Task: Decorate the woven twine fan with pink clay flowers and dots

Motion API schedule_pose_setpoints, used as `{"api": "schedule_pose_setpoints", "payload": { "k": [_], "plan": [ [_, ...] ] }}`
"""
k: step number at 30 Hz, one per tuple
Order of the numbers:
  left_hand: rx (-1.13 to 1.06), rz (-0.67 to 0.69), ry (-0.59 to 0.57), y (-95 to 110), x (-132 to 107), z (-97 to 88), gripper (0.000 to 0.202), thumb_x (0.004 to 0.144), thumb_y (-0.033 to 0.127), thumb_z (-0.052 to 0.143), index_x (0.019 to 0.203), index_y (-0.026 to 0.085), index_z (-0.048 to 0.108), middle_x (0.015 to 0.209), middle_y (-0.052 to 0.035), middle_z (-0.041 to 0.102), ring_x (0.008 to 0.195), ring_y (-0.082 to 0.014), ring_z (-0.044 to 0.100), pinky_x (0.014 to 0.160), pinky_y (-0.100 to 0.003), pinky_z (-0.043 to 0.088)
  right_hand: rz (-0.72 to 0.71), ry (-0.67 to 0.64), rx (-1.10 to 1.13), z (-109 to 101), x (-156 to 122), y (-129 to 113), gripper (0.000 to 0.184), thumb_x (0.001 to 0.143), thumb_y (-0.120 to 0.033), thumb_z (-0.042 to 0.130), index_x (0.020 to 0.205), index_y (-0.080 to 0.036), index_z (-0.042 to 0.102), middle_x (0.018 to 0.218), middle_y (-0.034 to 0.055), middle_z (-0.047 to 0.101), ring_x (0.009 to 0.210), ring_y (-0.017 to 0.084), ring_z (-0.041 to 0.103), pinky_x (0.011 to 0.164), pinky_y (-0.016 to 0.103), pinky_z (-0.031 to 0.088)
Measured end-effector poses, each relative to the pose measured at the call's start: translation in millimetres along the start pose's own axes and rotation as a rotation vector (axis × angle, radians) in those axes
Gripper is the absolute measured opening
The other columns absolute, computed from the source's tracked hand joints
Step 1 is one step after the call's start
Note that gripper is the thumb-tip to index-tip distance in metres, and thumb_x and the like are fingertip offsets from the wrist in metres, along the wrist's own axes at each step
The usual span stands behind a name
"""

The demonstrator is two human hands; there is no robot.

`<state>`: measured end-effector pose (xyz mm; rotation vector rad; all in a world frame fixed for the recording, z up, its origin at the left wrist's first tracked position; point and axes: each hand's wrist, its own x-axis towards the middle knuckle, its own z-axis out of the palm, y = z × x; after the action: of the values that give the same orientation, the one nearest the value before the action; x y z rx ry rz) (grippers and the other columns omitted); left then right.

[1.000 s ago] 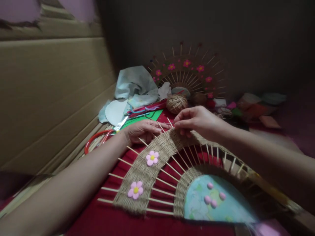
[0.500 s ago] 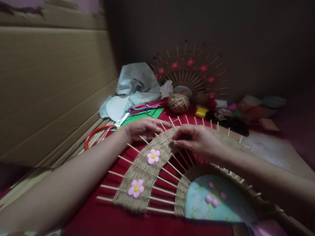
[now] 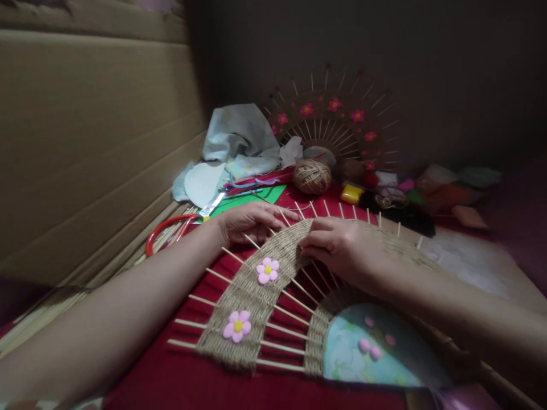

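A woven twine fan [image 3: 226, 296] with thin sticks spreads across the red cloth. Two pink flowers with yellow centres, a lower one [image 3: 237, 326] and an upper one [image 3: 268, 270], sit on its outer band. At the fan's far left edge, my left hand [image 3: 252, 222] is closed around stick ends, its fingers partly behind them. My right hand [image 3: 335, 245] presses pinched fingertips to the band, right of the upper flower; whatever they hold is hidden. Blue patterned fabric [image 3: 346, 353] fills the fan's centre, with several small pink dots on it.
Orange-handled scissors [image 3: 171, 222] lie left of my left hand. Behind the fan are a twine ball [image 3: 311, 176], green sheet [image 3: 273, 195], grey cloth [image 3: 239, 134] and yellow packet [image 3: 351, 194]. Another flowered fan [image 3: 333, 105] stands at the back. A cardboard wall [image 3: 94, 114] rises left.
My right hand has turned slightly, and its fingers are bunched closer against the woven band. My left hand stays at the fan's edge. The view has shifted a little.
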<state>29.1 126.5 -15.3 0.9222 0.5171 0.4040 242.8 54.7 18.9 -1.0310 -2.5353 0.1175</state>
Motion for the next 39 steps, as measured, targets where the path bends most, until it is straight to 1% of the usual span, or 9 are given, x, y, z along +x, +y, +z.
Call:
{"api": "schedule_pose_setpoints", "payload": {
  "k": [4, 7, 11, 15, 22, 26, 30, 35, 39],
  "plan": [
    [0.004, -0.003, 0.014, -1, 0, -0.9, 0.047, 0.079, 0.0, 0.049, 0.125, 0.009, 0.05, 0.102, -0.017, 0.068, 0.087, -0.0214, 0.067, 0.078, -0.033, 0.053, -0.046, -0.016, -0.033, -2, -2, -1, 0.016, 0.083, -0.019, 0.058, 0.075, -0.017, 0.072, 0.075, 0.004, 0.063, 0.066, 0.013, 0.056, 0.057, 0.024, 0.041],
    [0.008, -0.003, 0.025, -1, 0, -0.2, 0.046, 0.079, -0.001, 0.048, 0.124, 0.008, 0.051, 0.101, -0.0173, 0.068, 0.086, -0.0215, 0.068, 0.076, -0.033, 0.054, -0.088, 0.014, -0.021, -6, -3, -1, 0.017, 0.084, -0.018, 0.056, 0.078, -0.016, 0.073, 0.073, 0.0042, 0.064, 0.065, 0.012, 0.056, 0.057, 0.023, 0.042],
    [0.008, 0.01, 0.028, 0, 1, 0.6, 0.043, 0.078, -0.001, 0.05, 0.12, 0.007, 0.054, 0.099, -0.0181, 0.068, 0.086, -0.0218, 0.068, 0.076, -0.032, 0.054, -0.081, 0.066, 0.012, -9, -3, -2, 0.018, 0.084, -0.016, 0.055, 0.085, -0.014, 0.073, 0.075, 0.0048, 0.067, 0.065, 0.012, 0.058, 0.058, 0.023, 0.044],
    [0.006, 0.005, 0.033, 0, 1, 0.9, 0.042, 0.078, -0.001, 0.05, 0.118, 0.007, 0.056, 0.098, -0.0178, 0.069, 0.085, -0.0217, 0.068, 0.074, -0.031, 0.054, -0.095, 0.069, 0.045, -11, -8, 0, 0.023, 0.086, -0.014, 0.049, 0.089, -0.013, 0.072, 0.079, 0.007, 0.067, 0.07, 0.014, 0.06, 0.061, 0.025, 0.046],
    [0.021, 0.004, 0.045, 0, 1, 1.3, 0.039, 0.077, 0.0, 0.051, 0.114, 0.007, 0.058, 0.091, -0.0151, 0.071, 0.078, -0.019, 0.069, 0.07, -0.028, 0.055, -0.156, -0.058, -0.075, -8, -20, 0, 0.033, 0.087, -0.008, 0.037, 0.1, -0.014, 0.067, 0.085, 0.0095, 0.064, 0.071, 0.016, 0.058, 0.059, 0.027, 0.043],
    [0.038, 0.001, 0.059, 1, 0, 2.1, 0.041, 0.077, 0.0, 0.052, 0.117, 0.007, 0.058, 0.098, -0.0162, 0.069, 0.083, -0.0201, 0.068, 0.073, -0.029, 0.054, -0.151, -0.164, -0.213, -9, -18, -5, 0.031, 0.09, -0.012, 0.035, 0.099, -0.013, 0.064, 0.081, 0.0093, 0.061, 0.062, 0.016, 0.053, 0.053, 0.028, 0.039],
    [0.038, 0.007, 0.051, 0, 0, 2.4, 0.042, 0.077, 0.001, 0.052, 0.118, 0.007, 0.057, 0.098, -0.016, 0.069, 0.083, -0.0204, 0.068, 0.075, -0.031, 0.054, -0.159, -0.241, -0.244, -9, -19, -6, 0.027, 0.09, -0.013, 0.037, 0.097, -0.013, 0.063, 0.084, 0.009, 0.062, 0.063, 0.015, 0.053, 0.054, 0.026, 0.041],
    [0.045, 0.013, 0.055, 0, 0, 2.7, 0.043, 0.076, 0.001, 0.052, 0.118, 0.007, 0.057, 0.1, -0.0173, 0.069, 0.083, -0.0207, 0.068, 0.074, -0.032, 0.054, -0.136, -0.08, -0.124, -6, -23, 1, 0.036, 0.084, -0.005, 0.039, 0.112, -0.013, 0.06, 0.093, 0.0106, 0.065, 0.075, 0.018, 0.06, 0.061, 0.028, 0.047],
    [0.061, 0.012, 0.074, 1, -1, 5.0, 0.043, 0.075, 0.0, 0.053, 0.117, 0.007, 0.057, 0.1, -0.0177, 0.069, 0.082, -0.0212, 0.068, 0.073, -0.032, 0.054, -0.093, -0.004, 0.021, -14, -23, -1, 0.033, 0.084, -0.005, 0.04, 0.103, -0.014, 0.065, 0.092, 0.0087, 0.067, 0.078, 0.015, 0.062, 0.066, 0.026, 0.049]
  ]
}}
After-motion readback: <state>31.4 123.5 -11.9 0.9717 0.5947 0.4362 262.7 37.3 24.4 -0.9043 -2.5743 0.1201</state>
